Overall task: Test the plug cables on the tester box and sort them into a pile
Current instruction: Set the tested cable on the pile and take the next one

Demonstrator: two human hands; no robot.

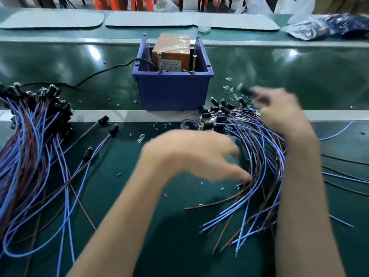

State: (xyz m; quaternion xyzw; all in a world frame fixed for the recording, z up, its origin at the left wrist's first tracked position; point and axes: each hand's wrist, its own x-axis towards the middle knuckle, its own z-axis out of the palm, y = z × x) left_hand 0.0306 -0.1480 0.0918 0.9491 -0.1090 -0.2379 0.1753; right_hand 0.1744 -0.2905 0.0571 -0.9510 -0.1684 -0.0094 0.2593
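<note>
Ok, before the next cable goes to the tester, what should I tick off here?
1. Right hand grips a plug: cannot tell, blurred.
2. Left hand clear of the wires: not ok, fingers among the right-side cable bundle.
3. Tester box reachable in the blue bin: ok.
4. Two contact pins unobstructed: ok.
5. Sorted pile separate on the left: ok.

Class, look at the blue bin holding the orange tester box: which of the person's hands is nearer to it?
Hard to call; if either, the right hand, level with the blue bin and off to its right over the plug ends. The left hand hangs below the bin, nearer the person.
</note>
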